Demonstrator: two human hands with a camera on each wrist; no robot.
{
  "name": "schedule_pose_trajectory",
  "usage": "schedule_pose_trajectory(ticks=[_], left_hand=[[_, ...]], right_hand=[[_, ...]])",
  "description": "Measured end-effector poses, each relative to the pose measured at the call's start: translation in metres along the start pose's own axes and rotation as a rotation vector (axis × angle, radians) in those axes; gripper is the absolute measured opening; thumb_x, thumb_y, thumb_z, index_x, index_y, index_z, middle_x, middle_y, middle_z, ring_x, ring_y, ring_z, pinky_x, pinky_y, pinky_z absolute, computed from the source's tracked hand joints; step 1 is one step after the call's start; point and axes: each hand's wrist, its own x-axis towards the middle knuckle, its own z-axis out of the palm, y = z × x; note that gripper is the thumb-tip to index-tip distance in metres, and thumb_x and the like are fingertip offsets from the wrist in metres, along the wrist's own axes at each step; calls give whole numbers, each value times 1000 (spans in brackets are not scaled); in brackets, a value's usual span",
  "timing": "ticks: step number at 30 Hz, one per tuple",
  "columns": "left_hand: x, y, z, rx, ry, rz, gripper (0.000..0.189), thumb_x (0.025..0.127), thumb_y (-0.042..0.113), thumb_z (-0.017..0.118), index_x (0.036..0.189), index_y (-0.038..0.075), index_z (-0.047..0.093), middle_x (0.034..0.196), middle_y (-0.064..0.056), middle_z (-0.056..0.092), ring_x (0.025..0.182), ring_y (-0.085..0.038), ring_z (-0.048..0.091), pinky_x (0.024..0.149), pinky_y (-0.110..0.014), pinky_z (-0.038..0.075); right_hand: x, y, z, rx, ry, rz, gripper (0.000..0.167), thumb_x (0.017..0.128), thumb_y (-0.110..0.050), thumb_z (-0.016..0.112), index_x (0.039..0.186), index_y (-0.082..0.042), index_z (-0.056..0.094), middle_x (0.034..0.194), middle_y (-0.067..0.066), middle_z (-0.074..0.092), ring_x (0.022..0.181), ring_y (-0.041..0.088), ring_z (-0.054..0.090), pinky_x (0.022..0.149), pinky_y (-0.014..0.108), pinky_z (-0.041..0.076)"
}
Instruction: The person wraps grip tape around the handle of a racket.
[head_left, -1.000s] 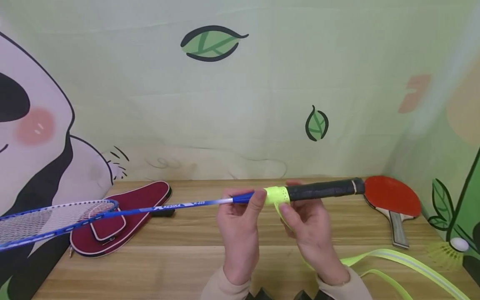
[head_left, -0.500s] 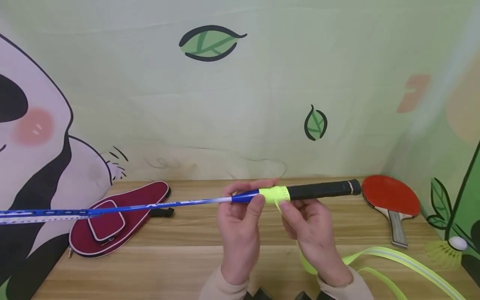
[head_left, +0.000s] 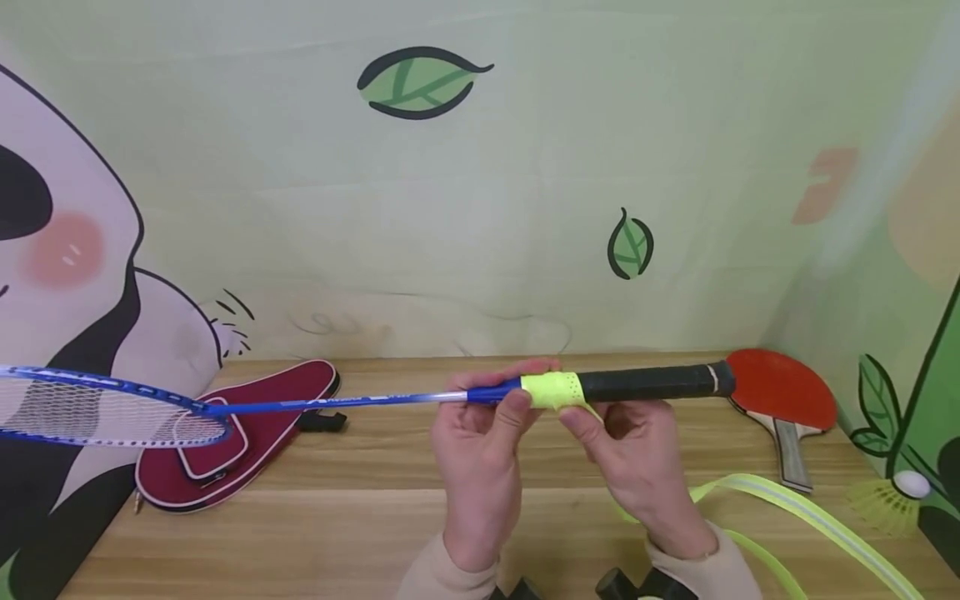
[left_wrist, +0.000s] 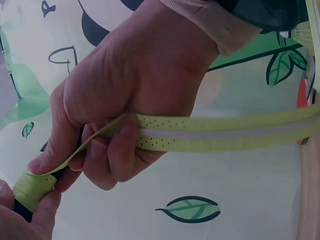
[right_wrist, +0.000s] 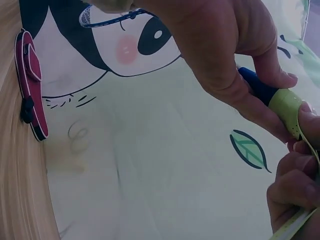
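A blue badminton racket [head_left: 420,398] lies level across the head view, its strung head to the left and black handle [head_left: 652,383] to the right. Bright yellow perforated grip tape [head_left: 551,390] wraps the handle beside the blue cone. My left hand [head_left: 480,475] holds the racket at the cone and wrapped part, thumb in front, fingers behind. My right hand [head_left: 648,479] pinches the tape just below the wrap, thumb uppermost. In the left wrist view a long tape tail [left_wrist: 210,132] with a pale middle stripe runs through the right hand's curled fingers.
A dark red racket case [head_left: 277,450] lies at the left of the wooden table [head_left: 337,533]. On the right are a red table tennis paddle [head_left: 783,387] and a yellow shuttlecock [head_left: 892,504]. The loose tape [head_left: 817,517] loops across the front right. A printed cloth [head_left: 480,208] hangs behind.
The racket has rolled back and forth about its shaft, its strung head going from tilted to edge-on to tilted again. The right hand has shifted slightly right and the tape beneath the wrap has moved.
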Motion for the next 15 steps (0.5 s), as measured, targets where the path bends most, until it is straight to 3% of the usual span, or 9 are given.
schedule_pose_trajectory(ticks=[5,9,12,15], left_hand=[[-1,0,1,-26,26,-45,14,93,-6,59,103,1,55,105,-23,69,100,-36,68,84,-44,56],[-1,1,0,-13,45,-67,13,93,-5,59,104,-1,55,103,-21,69,97,-34,69,78,-40,59],[0,3,-1,23,67,-75,13,93,-3,61,103,-5,54,102,-24,69,94,-31,70,75,-40,60],[1,5,0,61,88,-68,15,91,-2,63,102,-7,54,100,-24,70,90,-29,71,72,-40,60]], right_hand=[[1,5,3,36,75,-111,20,79,-1,78,93,7,66,74,-1,62,54,6,47,42,19,36],[-1,8,7,11,131,-178,24,78,-7,81,92,7,67,75,-2,64,49,4,43,38,20,33],[-2,7,10,-11,130,-182,24,79,-7,79,96,7,69,77,0,67,46,4,43,36,21,33],[-3,4,10,15,72,-142,20,83,0,75,99,8,67,72,3,65,41,5,40,33,21,32]])
